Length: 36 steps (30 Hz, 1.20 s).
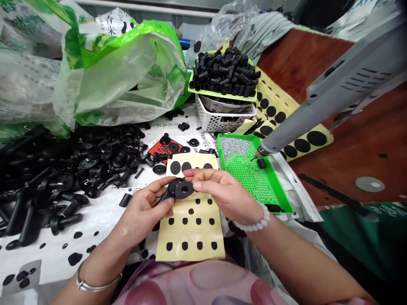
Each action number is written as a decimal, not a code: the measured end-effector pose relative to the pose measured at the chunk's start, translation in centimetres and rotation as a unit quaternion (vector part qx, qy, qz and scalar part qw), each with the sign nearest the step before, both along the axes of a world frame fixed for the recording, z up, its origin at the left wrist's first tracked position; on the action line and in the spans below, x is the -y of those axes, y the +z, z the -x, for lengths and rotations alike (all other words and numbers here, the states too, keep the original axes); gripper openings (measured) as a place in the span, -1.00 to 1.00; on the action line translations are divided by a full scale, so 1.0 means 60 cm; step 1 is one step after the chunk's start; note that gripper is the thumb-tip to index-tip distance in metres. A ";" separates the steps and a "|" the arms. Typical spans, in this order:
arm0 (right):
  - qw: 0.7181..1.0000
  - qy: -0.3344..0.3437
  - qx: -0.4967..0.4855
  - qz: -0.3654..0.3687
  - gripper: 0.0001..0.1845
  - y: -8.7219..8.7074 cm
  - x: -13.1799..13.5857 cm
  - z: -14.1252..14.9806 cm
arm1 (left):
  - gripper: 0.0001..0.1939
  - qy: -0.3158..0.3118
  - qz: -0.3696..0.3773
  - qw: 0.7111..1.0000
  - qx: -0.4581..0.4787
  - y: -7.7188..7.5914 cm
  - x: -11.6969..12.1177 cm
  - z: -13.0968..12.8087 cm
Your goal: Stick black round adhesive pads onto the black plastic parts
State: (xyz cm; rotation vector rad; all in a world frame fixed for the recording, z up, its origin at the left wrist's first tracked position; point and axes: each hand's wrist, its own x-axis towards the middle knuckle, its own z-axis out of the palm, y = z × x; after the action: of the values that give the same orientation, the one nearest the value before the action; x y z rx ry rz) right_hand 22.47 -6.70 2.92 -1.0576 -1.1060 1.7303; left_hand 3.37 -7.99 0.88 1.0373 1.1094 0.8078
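Note:
Between the fingers and thumb of my left hand (149, 201) is a black plastic part (172, 185) with a round end. My right hand (219, 190) pinches a black foam ring (185, 189) with a hole in its middle. The ring lies close against the part's round end; whether it is stuck on, I cannot tell. Below both hands lies a yellow backing sheet (190, 233) with large black discs along its far end and rows of small black dots nearer me.
Loose black plastic parts (104, 161) heap on the left. A green tray (251, 178) of small metal pieces stands at right, under a grey electric screwdriver (286, 123). Behind are black tubes (225, 72) piled above a white basket (210, 118), and a green-white plastic bag (127, 76).

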 end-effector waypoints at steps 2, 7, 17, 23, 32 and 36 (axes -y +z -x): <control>1.000 0.003 -0.003 -0.003 -0.91 -0.002 -0.003 0.004 | -0.47 -0.006 -0.011 1.000 -0.006 0.002 0.001 -0.002; 1.000 0.017 -0.018 0.013 -0.92 -0.007 -0.004 0.013 | -0.53 -0.018 -0.031 0.999 0.001 0.001 0.003 -0.002; 0.999 0.019 0.017 0.026 -0.92 -0.011 -0.008 0.014 | -0.48 -0.035 -0.038 0.999 0.015 -0.005 0.007 0.003; 0.999 0.017 0.034 0.035 -0.92 -0.015 -0.009 0.012 | -0.43 -0.040 -0.031 0.999 0.010 -0.004 0.011 0.003; 0.997 0.023 0.057 0.040 -0.90 -0.018 -0.009 0.007 | -0.43 -0.044 -0.037 0.998 0.003 -0.007 0.014 -0.001; 0.997 0.025 0.059 0.041 -0.90 -0.020 -0.009 0.006 | -0.44 -0.051 -0.042 0.998 0.008 -0.008 0.016 -0.002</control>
State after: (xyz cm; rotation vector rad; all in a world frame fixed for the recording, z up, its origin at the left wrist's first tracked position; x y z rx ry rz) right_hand 22.11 -6.17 1.74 -1.2051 -1.1523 1.7840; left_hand 3.49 -8.92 0.38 1.1474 1.0078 0.7842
